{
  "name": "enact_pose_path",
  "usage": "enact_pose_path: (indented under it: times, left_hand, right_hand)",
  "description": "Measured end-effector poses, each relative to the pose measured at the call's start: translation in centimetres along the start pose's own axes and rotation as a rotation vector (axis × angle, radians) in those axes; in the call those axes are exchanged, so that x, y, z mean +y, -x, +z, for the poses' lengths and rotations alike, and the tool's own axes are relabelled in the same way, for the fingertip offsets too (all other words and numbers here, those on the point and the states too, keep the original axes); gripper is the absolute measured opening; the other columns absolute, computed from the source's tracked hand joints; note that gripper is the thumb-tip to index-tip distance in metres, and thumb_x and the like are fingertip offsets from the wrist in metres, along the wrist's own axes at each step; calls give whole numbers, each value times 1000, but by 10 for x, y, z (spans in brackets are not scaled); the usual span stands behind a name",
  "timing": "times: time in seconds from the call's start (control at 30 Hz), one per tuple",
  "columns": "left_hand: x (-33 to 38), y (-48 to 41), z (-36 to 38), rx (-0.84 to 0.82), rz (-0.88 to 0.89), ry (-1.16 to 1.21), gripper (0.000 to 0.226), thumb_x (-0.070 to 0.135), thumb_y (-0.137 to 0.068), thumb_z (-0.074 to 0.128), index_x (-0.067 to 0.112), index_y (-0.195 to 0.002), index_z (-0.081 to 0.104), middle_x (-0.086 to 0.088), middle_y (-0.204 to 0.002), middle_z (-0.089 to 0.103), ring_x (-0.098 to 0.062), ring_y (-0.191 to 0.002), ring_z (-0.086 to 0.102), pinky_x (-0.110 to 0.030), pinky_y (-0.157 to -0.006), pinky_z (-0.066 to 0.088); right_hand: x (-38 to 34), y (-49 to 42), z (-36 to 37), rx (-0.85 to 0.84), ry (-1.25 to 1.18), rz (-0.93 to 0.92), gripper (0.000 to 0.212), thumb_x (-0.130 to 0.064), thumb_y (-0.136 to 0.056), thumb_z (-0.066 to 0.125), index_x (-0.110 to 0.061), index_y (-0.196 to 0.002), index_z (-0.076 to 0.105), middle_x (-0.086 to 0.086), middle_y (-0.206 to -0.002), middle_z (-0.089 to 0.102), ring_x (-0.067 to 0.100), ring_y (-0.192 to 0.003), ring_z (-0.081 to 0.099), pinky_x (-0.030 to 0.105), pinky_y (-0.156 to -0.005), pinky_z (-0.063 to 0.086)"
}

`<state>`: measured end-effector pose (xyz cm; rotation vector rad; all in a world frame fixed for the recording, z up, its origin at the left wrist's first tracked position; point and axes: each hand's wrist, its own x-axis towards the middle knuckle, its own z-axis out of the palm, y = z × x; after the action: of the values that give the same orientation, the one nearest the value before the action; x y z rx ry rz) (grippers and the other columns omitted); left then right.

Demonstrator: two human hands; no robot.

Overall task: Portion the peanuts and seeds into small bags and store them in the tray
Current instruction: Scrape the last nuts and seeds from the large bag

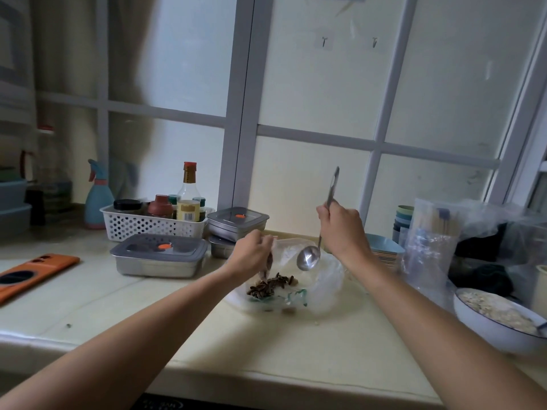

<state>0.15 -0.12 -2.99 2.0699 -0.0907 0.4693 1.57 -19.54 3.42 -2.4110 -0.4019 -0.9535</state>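
Midway along the counter, left hand pinches the clear bag by its rim, apparently keeping the mouth open over the seeds; right hand fists the ladle, its bowl empty above.

Open passage over bare desk along the near edge. Hemmed on the left by a lidded steel box, behind by a white basket and stacked steel boxes, on the right by a white bowl and heaped plastic bags. Centre taken by a seed bag.
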Motion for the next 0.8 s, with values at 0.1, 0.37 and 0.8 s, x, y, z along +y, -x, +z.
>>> enact_pose_path:
  times: [0.1, 0.37, 0.8]
  left_hand:
    - [-2, -2, -7, 4, 17, -20, 26, 25, -104, 42, 5, -96, 56, -13, -75, 72, -28, -64, 66, -37, -63, 51]
    - [-14, -14, 3, -67, -18, -718, 58, 53, -100, 44, 4, -130, 48, -22, -145, 41, -37, -134, 40, -50, -111, 35]
    - [-26, -22, 14, -79, -170, -478, 39, 15, -89, 63, 2, -121, 45, -17, -126, 52, -33, -114, 55, -33, -85, 45]
  right_hand:
    - [16, 8, 18, -35, 9, 94, 32, -29, -110, 41, -8, -100, 63, 12, -85, 66, 31, -77, 62, 35, -66, 43]
    - [19, 17, 36, -36, -25, 132, 33, -28, -109, 40, -7, -100, 63, 15, -80, 67, 34, -67, 69, 48, -67, 61]
    - [12, 32, 32, -131, -455, 234, 27, -23, -107, 52, -9, -89, 66, 17, -74, 73, 11, -46, 66, 13, -47, 45]
